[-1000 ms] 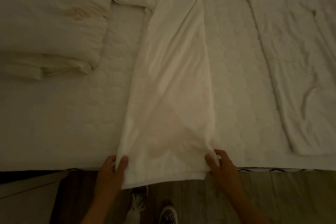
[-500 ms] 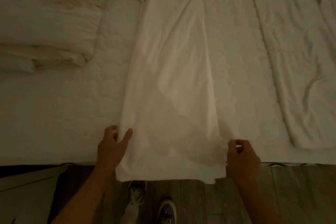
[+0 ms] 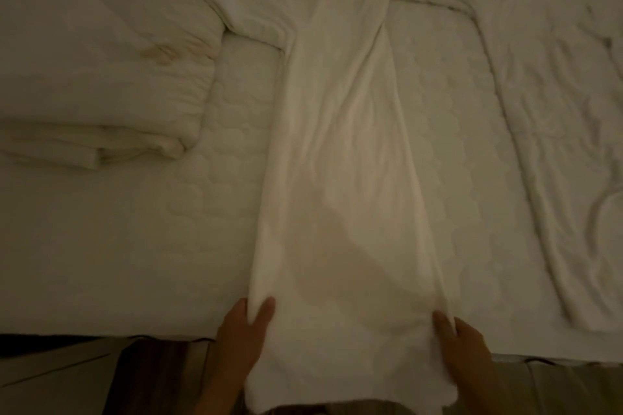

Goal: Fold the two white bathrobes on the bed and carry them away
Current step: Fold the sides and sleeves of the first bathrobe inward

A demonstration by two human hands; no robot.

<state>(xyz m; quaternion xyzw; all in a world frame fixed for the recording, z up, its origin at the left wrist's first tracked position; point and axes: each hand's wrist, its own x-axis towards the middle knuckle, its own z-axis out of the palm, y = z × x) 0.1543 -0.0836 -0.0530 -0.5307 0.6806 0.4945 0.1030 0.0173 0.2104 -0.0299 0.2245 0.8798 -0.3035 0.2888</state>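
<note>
I see long white cloth bathrobe (image 3: 337,178), folded to narrow strip, down middle of white quilted mattress (image 3: 135,246), hem hanging over near edge. At hem, left hand (image 3: 242,337) pinches left corner, thumb on top; right hand (image 3: 468,350) grips right corner. Dim view: second white robe (image 3: 556,145), probably, spread flat far right. At left, folded white bedding stack (image 3: 101,77).

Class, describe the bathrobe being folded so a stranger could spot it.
Start at the white bed. Down its middle runs a long narrow bathrobe, near end overhanging the edge. Unlike the folded bedding beside it, the left hand and right hand pinch its corners.
</note>
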